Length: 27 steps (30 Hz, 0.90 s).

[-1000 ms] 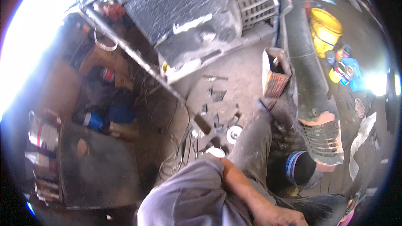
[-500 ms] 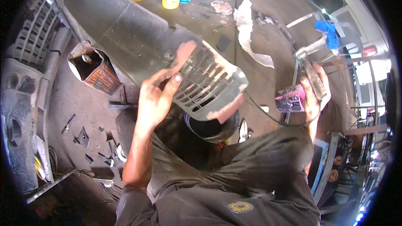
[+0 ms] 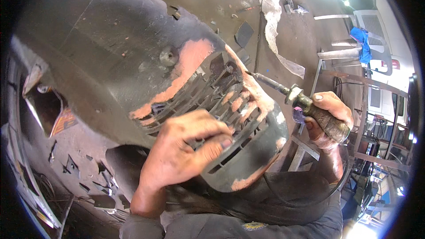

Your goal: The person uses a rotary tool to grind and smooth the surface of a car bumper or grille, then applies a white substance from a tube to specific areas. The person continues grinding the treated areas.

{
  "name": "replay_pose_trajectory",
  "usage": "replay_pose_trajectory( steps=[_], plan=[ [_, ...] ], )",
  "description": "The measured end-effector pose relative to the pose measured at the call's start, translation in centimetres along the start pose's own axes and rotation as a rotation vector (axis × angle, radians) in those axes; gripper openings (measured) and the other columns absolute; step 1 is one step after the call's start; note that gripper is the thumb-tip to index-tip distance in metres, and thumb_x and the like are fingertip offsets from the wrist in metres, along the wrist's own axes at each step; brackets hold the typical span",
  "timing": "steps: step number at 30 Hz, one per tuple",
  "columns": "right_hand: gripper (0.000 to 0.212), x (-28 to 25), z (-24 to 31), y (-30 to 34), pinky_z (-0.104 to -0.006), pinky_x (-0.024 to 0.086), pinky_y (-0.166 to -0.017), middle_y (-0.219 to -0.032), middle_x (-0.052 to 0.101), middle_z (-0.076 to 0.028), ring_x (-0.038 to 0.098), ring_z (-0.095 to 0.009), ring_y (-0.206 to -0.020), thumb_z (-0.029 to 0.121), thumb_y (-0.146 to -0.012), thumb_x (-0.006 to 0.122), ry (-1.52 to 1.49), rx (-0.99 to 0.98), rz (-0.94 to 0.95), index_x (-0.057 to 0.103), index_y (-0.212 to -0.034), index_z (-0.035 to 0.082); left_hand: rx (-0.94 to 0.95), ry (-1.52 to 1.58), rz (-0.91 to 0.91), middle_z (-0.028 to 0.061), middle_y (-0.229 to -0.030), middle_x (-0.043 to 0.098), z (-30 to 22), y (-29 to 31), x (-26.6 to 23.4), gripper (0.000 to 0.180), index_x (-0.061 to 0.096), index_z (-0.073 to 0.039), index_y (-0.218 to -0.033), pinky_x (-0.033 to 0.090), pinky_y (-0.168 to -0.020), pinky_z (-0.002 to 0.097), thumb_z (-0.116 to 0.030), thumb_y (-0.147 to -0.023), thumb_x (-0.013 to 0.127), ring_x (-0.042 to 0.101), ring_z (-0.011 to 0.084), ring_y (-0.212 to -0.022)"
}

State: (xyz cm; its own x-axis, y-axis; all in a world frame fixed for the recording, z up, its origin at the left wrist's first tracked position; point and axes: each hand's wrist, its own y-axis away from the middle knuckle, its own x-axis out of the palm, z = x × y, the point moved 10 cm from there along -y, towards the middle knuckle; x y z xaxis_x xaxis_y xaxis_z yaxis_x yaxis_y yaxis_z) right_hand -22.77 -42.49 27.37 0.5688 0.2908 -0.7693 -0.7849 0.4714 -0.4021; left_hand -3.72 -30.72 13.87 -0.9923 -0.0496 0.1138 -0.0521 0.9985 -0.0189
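Observation:
A dark grey car bumper (image 3: pixel 119 62) lies slantwise across my lap, with patches of pink filler beside and on its slatted grille. My left hand (image 3: pixel 181 146) rests over the grille, thumb and fingers closed at the slats; its palm hides what lies beneath. In my right hand (image 3: pixel 330 115) is a soldering iron (image 3: pixel 321 114), gripped by its worn, wrapped handle. Its thin metal tip points left and seems to end close to the pink-coated grille edge; I cannot tell whether they touch. A small pink and clear thing (image 3: pixel 299 114) shows behind the handle.
A crumpled white strip (image 3: pixel 272 17) and a dark flat piece (image 3: pixel 244 34) lie on the floor beyond the bumper. Left of it stands an open tin (image 3: pixel 46 106), near dark scraps (image 3: pixel 71 166). Metal frames (image 3: pixel 380 79) and a blue cloth (image 3: pixel 362 44) are at right.
The bumper now appears larger and nearer. My left hand has moved right and down across the grille. The soldering iron has swung from upright to pointing left at the grille edge.

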Motion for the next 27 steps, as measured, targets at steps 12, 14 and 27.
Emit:
replay_pose_trajectory(
  steps=[12, 14, 27],
  plan=[
    [0.037, 3.7, -2.4, -2.4, -0.0301, 0.057, -0.064, -0.083, 0.073, -0.013, 0.073, -0.021, -0.071, 0.014, -0.074, 0.089, 0.169, 0.261, 0.272, 0.072, -0.105, 0.002, -0.104, -0.553, -0.082, 0.0259, -0.122, 0.065, 4.9, -5.6, 2.6, 0.042, 0.063, 0.007, -0.125, 0.051, -0.094, 0.0466, -0.018, -0.093, 0.068, 0.062, 0.0410, -0.110],
    [0.036, 4.0, -2.3, -2.5, -0.0306, 0.057, -0.064, -0.084, 0.074, -0.014, 0.073, -0.021, -0.071, 0.013, -0.074, 0.089, 0.138, 0.292, 0.240, 0.072, -0.104, 0.001, -0.084, -0.526, -0.059, 0.0290, -0.132, 0.060, 6.2, -5.1, 2.9, 0.043, 0.061, 0.009, -0.127, 0.048, -0.102, 0.0472, -0.018, -0.093, 0.066, 0.059, 0.0439, -0.118],
    [0.035, 5.5, -2.9, -3.6, -0.0308, 0.058, -0.061, -0.080, 0.074, -0.013, 0.073, -0.023, -0.067, 0.016, -0.074, 0.088, 0.235, 0.287, 0.302, 0.072, -0.101, 0.000, -0.070, -0.368, 0.073, 0.0339, -0.143, 0.051, 6.9, -4.8, 3.6, 0.040, 0.060, -0.001, -0.119, 0.038, -0.112, 0.0543, -0.008, -0.081, 0.069, 0.047, 0.0521, -0.131]
  ],
)
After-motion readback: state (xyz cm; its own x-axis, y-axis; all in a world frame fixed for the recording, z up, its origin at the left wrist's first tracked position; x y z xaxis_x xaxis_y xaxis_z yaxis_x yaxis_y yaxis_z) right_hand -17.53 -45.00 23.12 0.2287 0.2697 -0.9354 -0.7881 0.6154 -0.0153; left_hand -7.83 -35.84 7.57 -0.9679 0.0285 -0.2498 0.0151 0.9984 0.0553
